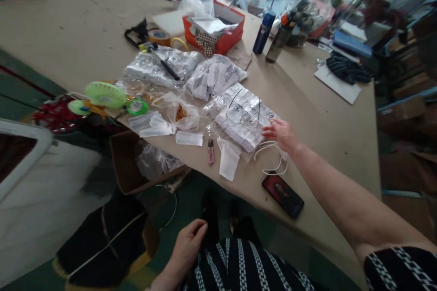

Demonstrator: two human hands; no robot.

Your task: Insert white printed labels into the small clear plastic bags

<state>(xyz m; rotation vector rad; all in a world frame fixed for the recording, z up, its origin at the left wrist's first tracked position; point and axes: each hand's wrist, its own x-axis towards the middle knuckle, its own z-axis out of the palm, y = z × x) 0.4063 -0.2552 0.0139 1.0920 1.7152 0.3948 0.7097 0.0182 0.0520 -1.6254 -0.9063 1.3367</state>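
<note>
My right hand point(280, 134) reaches over the table with its fingers stretched out, at the right edge of a clear plastic bag of white sheets point(235, 122). Whether the fingertips press on the bag is hard to tell. Thin dark-framed glasses point(243, 120) lie on that bag. Just below the hand are a white cord point(269, 171) and a phone point(282, 194) with its screen lit. My left hand point(189, 244) is held low before my body, fingers curled in and nothing visible in them. Pink thread snips point(210, 152) and a white fabric piece point(228, 159) lie near the table edge.
Farther back are a red box point(232, 36), tape rolls point(159, 37), a blue bottle point(264, 32) and a dark bottle point(278, 41). A green fan point(105, 94) sits at the left edge. Below stands a cardboard box point(124, 163) with plastic inside.
</note>
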